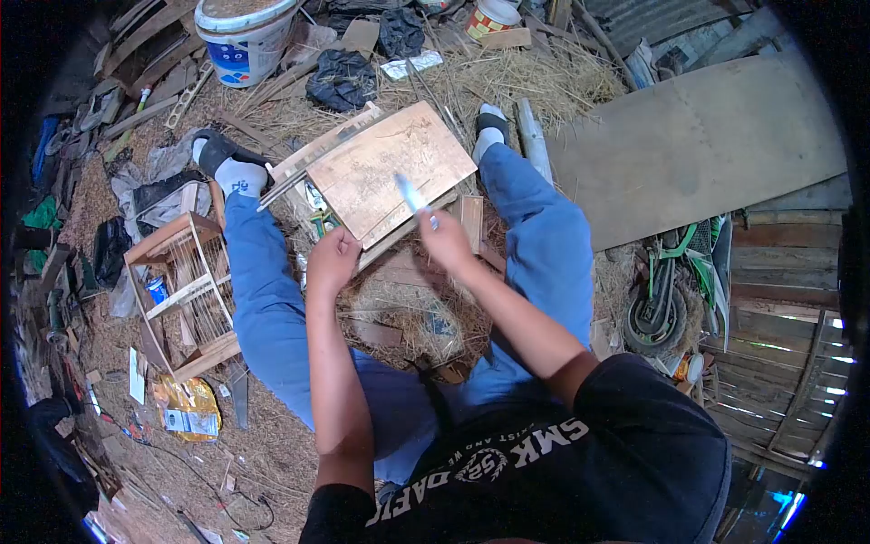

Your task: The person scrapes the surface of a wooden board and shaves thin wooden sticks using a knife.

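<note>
In a plank-walled shed (784,263) with a straw-strewn floor (544,80), two buckets (245,47) and one barred cage (181,296), the right hand (444,239) grips one blurred knife (410,192) over one wooden board (385,161), the curled left hand (333,261) at its near corner, grip unclear.

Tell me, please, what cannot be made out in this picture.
Head view:
Blade-like tool in the right hand: blurred, exact type unclear.
Left hand: what it grips, if anything, hidden inside its curl.
Wooden board: underside hidden by its top.
White bucket: far rim cut by top edge.

blurred tool (411,194), white bucket (243,47) cut off
</note>
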The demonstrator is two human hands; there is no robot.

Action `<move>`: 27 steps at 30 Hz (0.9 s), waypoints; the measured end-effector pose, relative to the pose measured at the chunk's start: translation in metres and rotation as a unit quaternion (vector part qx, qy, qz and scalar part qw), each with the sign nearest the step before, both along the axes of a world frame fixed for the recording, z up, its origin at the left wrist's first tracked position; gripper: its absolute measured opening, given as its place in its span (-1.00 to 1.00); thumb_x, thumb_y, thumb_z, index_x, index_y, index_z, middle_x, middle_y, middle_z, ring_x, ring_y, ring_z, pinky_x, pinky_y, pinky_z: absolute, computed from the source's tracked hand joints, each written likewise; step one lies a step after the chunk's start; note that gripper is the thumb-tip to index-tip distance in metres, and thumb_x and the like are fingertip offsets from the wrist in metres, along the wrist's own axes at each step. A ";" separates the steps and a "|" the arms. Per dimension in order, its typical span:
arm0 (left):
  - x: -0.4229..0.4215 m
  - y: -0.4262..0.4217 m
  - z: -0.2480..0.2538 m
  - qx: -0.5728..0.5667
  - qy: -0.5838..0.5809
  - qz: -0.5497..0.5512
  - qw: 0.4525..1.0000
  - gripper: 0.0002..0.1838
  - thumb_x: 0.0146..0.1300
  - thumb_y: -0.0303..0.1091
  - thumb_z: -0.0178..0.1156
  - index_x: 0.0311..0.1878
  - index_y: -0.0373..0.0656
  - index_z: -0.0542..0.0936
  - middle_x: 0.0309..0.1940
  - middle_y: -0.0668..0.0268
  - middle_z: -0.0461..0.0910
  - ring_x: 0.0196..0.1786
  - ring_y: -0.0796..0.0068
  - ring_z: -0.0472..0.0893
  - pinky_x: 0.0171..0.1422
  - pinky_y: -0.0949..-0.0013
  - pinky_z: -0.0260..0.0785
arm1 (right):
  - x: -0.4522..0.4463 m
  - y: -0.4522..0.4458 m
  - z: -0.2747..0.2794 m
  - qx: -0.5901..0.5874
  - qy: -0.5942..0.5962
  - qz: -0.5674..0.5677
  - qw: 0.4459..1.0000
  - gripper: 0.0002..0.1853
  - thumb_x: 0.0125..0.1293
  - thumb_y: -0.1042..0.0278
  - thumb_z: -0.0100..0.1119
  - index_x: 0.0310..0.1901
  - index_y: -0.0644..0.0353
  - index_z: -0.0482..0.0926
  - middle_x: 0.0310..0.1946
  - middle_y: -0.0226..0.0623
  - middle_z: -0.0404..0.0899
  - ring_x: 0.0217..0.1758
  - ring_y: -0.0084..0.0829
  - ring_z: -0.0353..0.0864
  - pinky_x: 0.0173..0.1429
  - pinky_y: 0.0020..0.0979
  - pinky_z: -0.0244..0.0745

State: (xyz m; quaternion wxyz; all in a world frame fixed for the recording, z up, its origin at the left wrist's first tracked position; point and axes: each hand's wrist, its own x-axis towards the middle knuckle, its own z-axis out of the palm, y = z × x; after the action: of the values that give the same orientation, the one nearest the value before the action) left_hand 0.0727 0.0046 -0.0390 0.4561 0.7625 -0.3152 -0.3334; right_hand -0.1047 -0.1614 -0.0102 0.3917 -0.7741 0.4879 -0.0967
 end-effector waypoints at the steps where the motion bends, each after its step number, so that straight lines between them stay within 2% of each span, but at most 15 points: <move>1: 0.000 -0.002 0.001 -0.001 0.006 -0.006 1.000 -0.84 0.35 -0.43 0.26 -0.38 -0.19 0.52 -0.59 0.52 0.41 -0.49 0.74 0.36 -0.39 0.47 0.22 | -0.001 0.016 0.002 -0.013 0.011 0.032 0.999 -0.50 0.54 -0.04 -0.01 -0.13 0.31 0.71 -0.33 0.18 0.68 -0.21 0.16 0.69 -0.05 0.00 0.55; 3: -0.001 -0.003 0.003 0.000 -0.014 -0.003 1.000 -0.83 0.35 -0.43 0.26 -0.38 -0.19 0.52 -0.59 0.52 0.41 -0.49 0.74 0.36 -0.40 0.47 0.21 | -0.002 0.021 0.009 -0.001 0.056 0.107 0.993 -0.52 0.51 -0.03 0.03 -0.16 0.29 0.70 -0.30 0.19 0.68 -0.16 0.18 0.69 -0.02 0.01 0.56; 5: -0.002 -0.002 0.005 0.008 -0.034 -0.005 0.999 -0.83 0.35 -0.43 0.26 -0.38 -0.19 0.52 -0.59 0.53 0.41 -0.49 0.75 0.35 -0.40 0.47 0.20 | -0.003 0.006 0.001 0.051 -0.003 0.036 0.998 -0.52 0.51 -0.03 0.04 -0.20 0.30 0.68 -0.33 0.16 0.69 -0.20 0.13 0.72 -0.06 -0.01 0.56; 6: -0.001 -0.002 0.003 0.010 -0.019 -0.006 1.000 -0.82 0.34 -0.43 0.27 -0.39 -0.19 0.51 -0.59 0.52 0.41 -0.48 0.74 0.36 -0.40 0.46 0.21 | -0.007 -0.013 -0.018 -0.003 -0.034 -0.001 0.999 -0.48 0.56 -0.09 0.04 -0.26 0.28 0.67 -0.56 -0.24 0.58 -0.46 -0.43 0.58 -0.30 -0.25 0.46; 7: -0.001 -0.002 0.003 0.011 -0.004 -0.006 1.000 -0.81 0.34 -0.43 0.27 -0.39 -0.20 0.51 -0.59 0.52 0.41 -0.48 0.74 0.36 -0.39 0.46 0.21 | -0.007 -0.026 -0.013 0.030 0.004 -0.020 0.999 -0.47 0.56 -0.09 0.02 -0.23 0.31 0.65 -0.53 -0.12 0.61 -0.44 -0.27 0.62 -0.27 -0.19 0.47; 9: 0.001 -0.002 0.003 0.016 0.013 -0.007 1.000 -0.81 0.34 -0.42 0.27 -0.39 -0.20 0.51 -0.59 0.52 0.41 -0.47 0.74 0.36 -0.39 0.46 0.21 | -0.001 -0.010 -0.014 -0.049 -0.040 -0.024 0.998 -0.46 0.56 -0.09 0.00 -0.23 0.33 0.63 -0.47 0.02 0.63 -0.39 -0.09 0.65 -0.22 -0.12 0.48; 11: 0.002 -0.003 0.007 0.021 0.031 -0.010 0.999 -0.81 0.34 -0.42 0.28 -0.39 -0.20 0.51 -0.59 0.52 0.42 -0.47 0.73 0.37 -0.39 0.46 0.22 | -0.002 0.012 -0.020 -0.034 -0.013 0.003 0.999 -0.46 0.55 -0.10 0.01 -0.19 0.34 0.64 -0.42 0.12 0.63 -0.33 0.05 0.66 -0.17 -0.07 0.48; 13: 0.001 -0.001 0.012 0.010 0.040 -0.013 0.999 -0.81 0.33 -0.43 0.28 -0.40 -0.19 0.52 -0.59 0.53 0.43 -0.46 0.74 0.37 -0.38 0.46 0.22 | -0.004 0.011 -0.004 -0.032 -0.014 0.003 0.999 -0.47 0.55 -0.09 0.02 -0.17 0.32 0.64 -0.40 0.13 0.64 -0.32 0.05 0.66 -0.16 -0.08 0.49; 15: 0.001 -0.002 0.012 0.011 0.039 -0.010 0.999 -0.81 0.33 -0.43 0.29 -0.40 -0.18 0.52 -0.58 0.54 0.43 -0.46 0.75 0.37 -0.38 0.48 0.22 | -0.005 -0.006 0.011 0.010 0.013 0.039 0.999 -0.50 0.53 -0.01 0.03 -0.28 0.36 0.63 -0.40 0.13 0.66 -0.29 0.12 0.68 -0.15 -0.03 0.51; 16: 0.000 -0.002 0.012 0.012 0.039 -0.009 0.999 -0.82 0.33 -0.43 0.29 -0.41 -0.18 0.53 -0.57 0.55 0.44 -0.46 0.76 0.37 -0.38 0.49 0.22 | -0.003 -0.014 -0.002 0.069 -0.050 -0.005 0.996 -0.49 0.53 -0.03 0.03 -0.27 0.36 0.63 -0.42 0.10 0.66 -0.33 0.07 0.68 -0.17 -0.06 0.51; 19: 0.001 -0.003 0.012 0.021 0.066 -0.008 0.998 -0.82 0.32 -0.42 0.30 -0.41 -0.18 0.54 -0.57 0.54 0.45 -0.45 0.75 0.38 -0.36 0.50 0.23 | -0.002 -0.001 -0.004 0.007 -0.032 -0.004 0.999 -0.50 0.53 -0.03 0.03 -0.27 0.35 0.63 -0.42 0.11 0.66 -0.33 0.07 0.67 -0.19 -0.08 0.50; 20: 0.003 -0.004 0.012 0.019 0.065 -0.006 0.998 -0.82 0.32 -0.42 0.30 -0.41 -0.18 0.54 -0.57 0.54 0.45 -0.45 0.75 0.38 -0.36 0.50 0.23 | 0.001 0.013 0.000 0.063 -0.006 0.014 0.998 -0.50 0.53 -0.03 0.04 -0.25 0.34 0.65 -0.40 0.12 0.67 -0.30 0.09 0.69 -0.17 -0.06 0.51; 23: 0.002 -0.002 0.006 0.024 0.097 -0.010 0.995 -0.82 0.33 -0.42 0.30 -0.40 -0.18 0.54 -0.56 0.55 0.45 -0.45 0.75 0.39 -0.36 0.51 0.23 | 0.000 0.016 0.004 0.054 0.007 0.075 0.996 -0.50 0.53 -0.03 0.03 -0.21 0.33 0.67 -0.40 0.09 0.68 -0.28 0.07 0.69 -0.13 -0.04 0.51; 26: 0.002 -0.001 0.002 0.001 0.068 -0.010 0.998 -0.82 0.34 -0.42 0.30 -0.39 -0.18 0.54 -0.57 0.56 0.44 -0.46 0.75 0.37 -0.38 0.50 0.23 | -0.002 -0.013 -0.001 0.070 -0.056 -0.017 0.996 -0.50 0.53 -0.05 0.04 -0.16 0.32 0.70 -0.37 0.06 0.71 -0.26 0.03 0.72 -0.11 -0.04 0.54; 27: 0.003 -0.001 0.002 -0.002 0.048 -0.015 0.999 -0.83 0.32 -0.39 0.30 -0.38 -0.19 0.55 -0.60 0.46 0.48 -0.51 0.68 0.42 -0.41 0.44 0.25 | 0.000 -0.006 0.005 0.069 -0.055 -0.018 0.996 -0.50 0.53 -0.05 0.04 -0.16 0.32 0.70 -0.37 0.06 0.71 -0.26 0.03 0.72 -0.11 -0.04 0.54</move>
State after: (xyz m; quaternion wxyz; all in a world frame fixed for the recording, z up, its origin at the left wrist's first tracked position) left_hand 0.0754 0.0038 -0.0370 0.4676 0.7400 -0.3047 -0.3755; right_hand -0.1046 -0.1674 -0.0055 0.4687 -0.7299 0.4847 -0.1125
